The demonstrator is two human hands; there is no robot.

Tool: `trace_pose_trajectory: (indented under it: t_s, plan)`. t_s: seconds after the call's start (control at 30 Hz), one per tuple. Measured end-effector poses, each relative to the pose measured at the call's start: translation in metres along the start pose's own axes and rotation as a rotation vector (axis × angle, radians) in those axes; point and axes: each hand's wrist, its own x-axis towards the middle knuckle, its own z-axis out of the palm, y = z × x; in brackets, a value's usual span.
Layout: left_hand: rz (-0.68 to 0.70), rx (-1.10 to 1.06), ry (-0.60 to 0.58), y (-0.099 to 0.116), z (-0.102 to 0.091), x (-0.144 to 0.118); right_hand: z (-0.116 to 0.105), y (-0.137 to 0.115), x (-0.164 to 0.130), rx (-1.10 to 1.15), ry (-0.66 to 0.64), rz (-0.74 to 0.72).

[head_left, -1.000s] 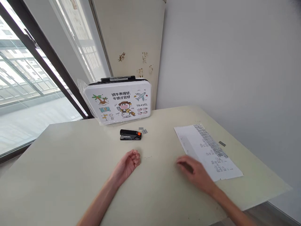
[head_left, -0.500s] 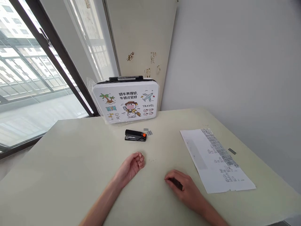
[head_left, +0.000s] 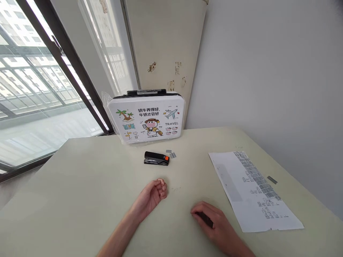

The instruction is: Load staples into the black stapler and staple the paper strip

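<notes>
My left hand (head_left: 152,197) rests on its side on the table, fingers curled in toward the palm, with nothing in it. My right hand (head_left: 211,223) lies to the right and nearer to me, thumb and forefinger tips together around a shaded hollow, and no object shows in it. Just beyond my left hand is a black stapler (head_left: 156,159) with an orange patch at its right end. Small strips of staples (head_left: 173,155) lie beside that end. On the right, a printed sheet of paper (head_left: 233,192) lies flat, apart from my right hand.
A white cartoon-printed case (head_left: 150,121) with a black handle stands upright at the back of the pale table (head_left: 80,185), partly wrapped in clear plastic. Another staple strip (head_left: 272,179) lies right of the paper. A window (head_left: 40,78) is at left, a grey wall (head_left: 268,71) at right.
The view has shifted slightly, so everything sits a little lower and further right. Both hands keep their pose, and nothing on the table has been moved.
</notes>
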Motion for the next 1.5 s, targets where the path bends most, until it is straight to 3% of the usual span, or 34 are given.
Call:
trace_pose_trajectory:
  t_s: [0.2,0.33,0.4,0.5,0.57,0.67,0.8,1.0,1.23,1.37,1.5]
  plan:
    - [-0.005,0.003,-0.003,0.000,-0.001,0.000,-0.002,-0.003,-0.001,0.023,-0.058,0.040]
    - [-0.009,0.008,-0.002,0.000,-0.002,0.002,-0.025,0.006,-0.008,-0.032,-0.095,0.049]
    - [-0.009,0.009,-0.002,0.000,-0.003,0.003,-0.047,0.023,-0.014,-0.147,-0.004,0.105]
    - [-0.015,0.014,-0.002,0.000,-0.003,0.003,-0.091,0.062,-0.024,-0.388,0.238,0.221]
    - [-0.019,0.018,-0.001,0.001,-0.003,0.003,-0.120,0.092,-0.032,-0.512,0.312,0.262]
    - [-0.020,0.021,0.001,0.001,-0.001,0.003,-0.154,0.130,-0.042,-0.609,0.329,0.308]
    - [-0.016,0.030,-0.002,0.002,0.002,0.002,-0.173,0.161,-0.049,-0.696,0.279,0.332]
    - [-0.017,0.051,-0.002,0.002,0.001,0.003,-0.169,0.170,-0.045,-0.830,0.131,0.285]
    - [-0.020,0.094,-0.012,0.002,0.003,0.001,-0.150,0.160,-0.043,-0.917,0.113,0.252]
    - [-0.001,0.150,-0.029,0.002,0.005,0.001,-0.125,0.141,-0.040,-0.929,0.113,0.176]
    - [0.029,0.240,-0.053,0.000,0.008,-0.001,-0.086,0.108,-0.036,-0.900,0.123,0.090]
